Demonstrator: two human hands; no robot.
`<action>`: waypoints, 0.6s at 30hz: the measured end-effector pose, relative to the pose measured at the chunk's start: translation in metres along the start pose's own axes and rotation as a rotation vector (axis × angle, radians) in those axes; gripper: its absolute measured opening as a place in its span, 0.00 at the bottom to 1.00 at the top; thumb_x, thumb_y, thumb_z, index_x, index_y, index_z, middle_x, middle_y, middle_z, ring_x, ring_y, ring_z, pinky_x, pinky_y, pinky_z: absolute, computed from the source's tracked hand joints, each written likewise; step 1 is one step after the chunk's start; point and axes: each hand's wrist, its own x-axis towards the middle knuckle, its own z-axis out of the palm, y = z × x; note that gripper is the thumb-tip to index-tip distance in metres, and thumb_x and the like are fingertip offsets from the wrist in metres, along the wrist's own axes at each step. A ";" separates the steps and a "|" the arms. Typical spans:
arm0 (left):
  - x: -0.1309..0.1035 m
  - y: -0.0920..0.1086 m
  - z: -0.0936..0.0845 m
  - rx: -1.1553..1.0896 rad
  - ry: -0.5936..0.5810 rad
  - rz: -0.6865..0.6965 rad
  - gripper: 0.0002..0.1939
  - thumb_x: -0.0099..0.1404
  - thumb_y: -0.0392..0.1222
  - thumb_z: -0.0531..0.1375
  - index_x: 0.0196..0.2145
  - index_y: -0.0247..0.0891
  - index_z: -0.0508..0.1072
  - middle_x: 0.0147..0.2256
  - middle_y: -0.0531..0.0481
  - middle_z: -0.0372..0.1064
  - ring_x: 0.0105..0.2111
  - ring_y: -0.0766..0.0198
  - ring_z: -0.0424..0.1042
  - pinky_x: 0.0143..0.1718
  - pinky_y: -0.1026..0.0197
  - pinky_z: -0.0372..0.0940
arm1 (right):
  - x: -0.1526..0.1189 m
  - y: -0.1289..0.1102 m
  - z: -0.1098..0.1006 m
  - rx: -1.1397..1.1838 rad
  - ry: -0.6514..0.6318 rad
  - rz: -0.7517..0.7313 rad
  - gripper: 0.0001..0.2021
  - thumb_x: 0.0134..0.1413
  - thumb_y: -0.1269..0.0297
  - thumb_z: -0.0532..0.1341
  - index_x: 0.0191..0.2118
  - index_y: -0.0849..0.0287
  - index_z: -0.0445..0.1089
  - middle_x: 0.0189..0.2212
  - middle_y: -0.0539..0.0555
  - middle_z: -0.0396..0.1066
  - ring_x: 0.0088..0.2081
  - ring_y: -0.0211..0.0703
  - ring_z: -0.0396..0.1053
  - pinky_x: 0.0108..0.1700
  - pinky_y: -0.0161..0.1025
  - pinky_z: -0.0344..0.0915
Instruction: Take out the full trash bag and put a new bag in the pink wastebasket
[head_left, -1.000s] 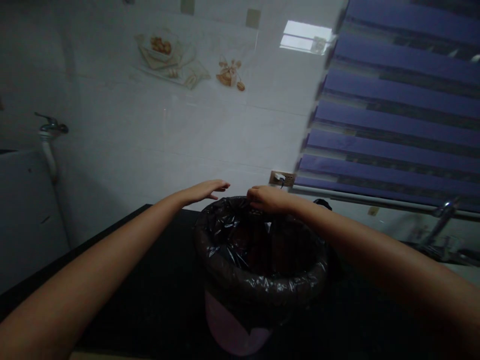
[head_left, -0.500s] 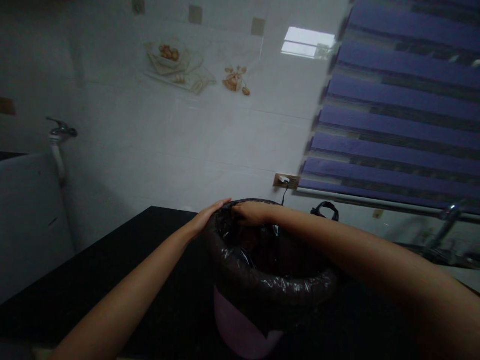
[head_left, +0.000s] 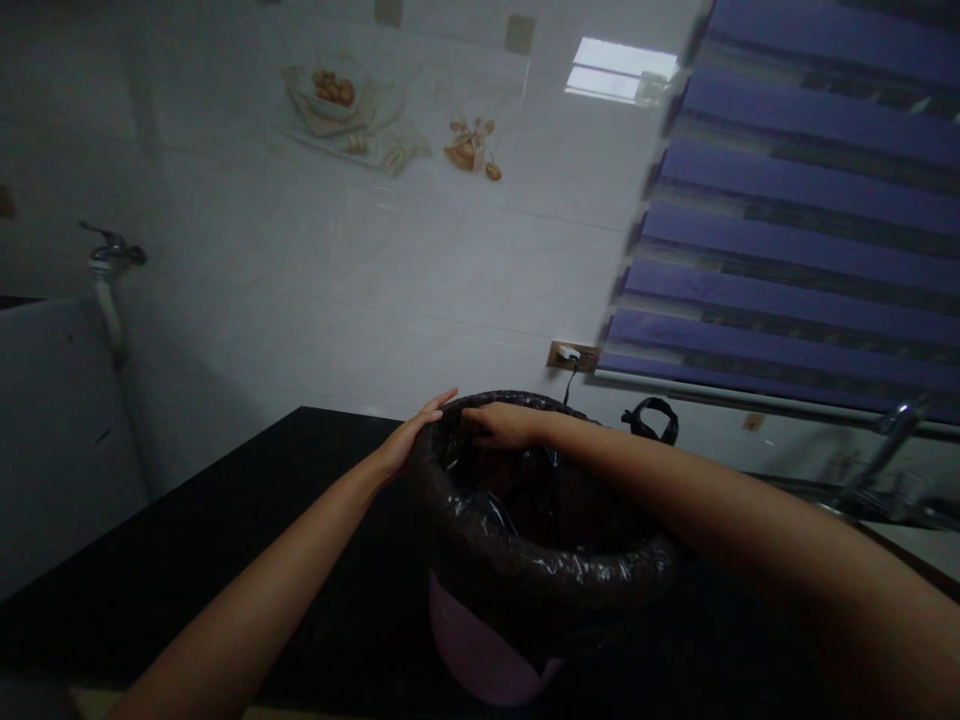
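Note:
A pink bin (head_left: 484, 650) stands on the black countertop, lined with a dark plastic bag (head_left: 525, 575) whose edge is folded down over the rim. Against the outer left side of the rim rests my left hand (head_left: 405, 445), its fingers stretched out and apart. My right hand (head_left: 504, 425) reaches inside the far left part of the opening, with curled fingers at the bag's inner wall. Whether those fingertips pinch the plastic is too dark to tell. The inside of the bin is mostly in shadow.
The black countertop (head_left: 300, 470) runs against a tiled wall. A socket with a plug (head_left: 571, 356) and a black looped object (head_left: 652, 420) are behind the bin. Faucets stand at left (head_left: 112, 250) and right (head_left: 885, 450); a blind hangs at upper right.
The view has shifted slightly. My left hand's fingers have spread a little at the rim, while my right hand stays inside the bin's opening.

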 end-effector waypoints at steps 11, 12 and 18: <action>-0.013 0.001 0.004 0.073 0.195 0.085 0.36 0.61 0.53 0.55 0.64 0.43 0.53 0.66 0.43 0.48 0.64 0.50 0.52 0.62 0.48 0.49 | -0.001 -0.010 -0.018 -0.109 -0.148 0.063 0.12 0.58 0.69 0.56 0.45 0.67 0.72 0.41 0.60 0.73 0.34 0.37 0.67 0.37 0.35 0.60; -0.018 0.002 0.005 0.115 0.237 0.129 0.34 0.62 0.54 0.54 0.63 0.42 0.56 0.66 0.43 0.49 0.65 0.51 0.50 0.63 0.49 0.47 | -0.003 -0.013 -0.022 -0.147 -0.142 0.074 0.12 0.58 0.68 0.56 0.43 0.67 0.73 0.39 0.60 0.73 0.33 0.37 0.66 0.36 0.35 0.60; -0.061 0.000 0.032 0.249 0.445 0.344 0.28 0.67 0.56 0.49 0.59 0.40 0.64 0.62 0.45 0.58 0.64 0.53 0.52 0.64 0.50 0.46 | -0.016 -0.042 -0.035 -0.137 -0.018 -0.220 0.13 0.59 0.65 0.56 0.45 0.67 0.71 0.40 0.60 0.72 0.37 0.39 0.67 0.42 0.37 0.61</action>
